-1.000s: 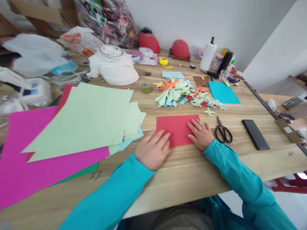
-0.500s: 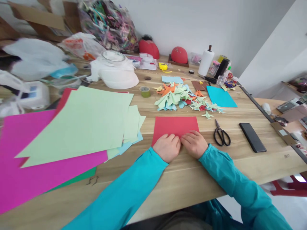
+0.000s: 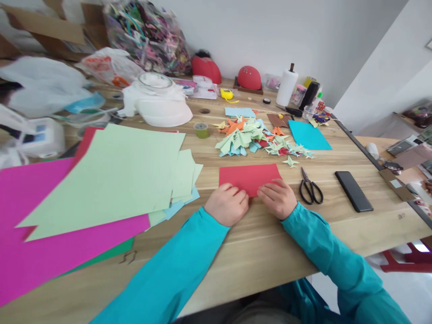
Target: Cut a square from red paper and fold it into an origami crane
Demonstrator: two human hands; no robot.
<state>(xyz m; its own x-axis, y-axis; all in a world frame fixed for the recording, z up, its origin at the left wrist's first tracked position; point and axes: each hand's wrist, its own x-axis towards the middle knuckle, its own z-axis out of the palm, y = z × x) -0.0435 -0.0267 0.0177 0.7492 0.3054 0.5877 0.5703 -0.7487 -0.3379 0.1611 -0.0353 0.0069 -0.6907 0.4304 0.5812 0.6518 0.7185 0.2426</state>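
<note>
A sheet of red paper (image 3: pixel 248 177) lies in front of me, its near edge between my two hands. My left hand (image 3: pixel 228 204) is closed on the near left corner, with curled fingers and the thumb out of sight. At the near right side, my right hand (image 3: pixel 278 199) is also closed on the paper, fingertips bent over it. The right part of the sheet looks slightly curved. Black-handled scissors (image 3: pixel 310 189) lie just right of my right hand. Beyond the sheet is a pile of folded paper stars (image 3: pixel 248 135) in green, orange and blue.
Large pale green sheets (image 3: pixel 111 171) lie on magenta paper (image 3: pixel 20 265) at left. A black phone (image 3: pixel 353 191) is at right. Farther back are a roll of green tape (image 3: pixel 201 130), turquoise paper (image 3: pixel 309 135), a yellow tape measure (image 3: pixel 226 93) and a white bottle (image 3: pixel 287 87).
My hands have moved apart, the left one leftward and the right one slightly rightward along the near edge. The red paper now shows less depth, and its right side curves.
</note>
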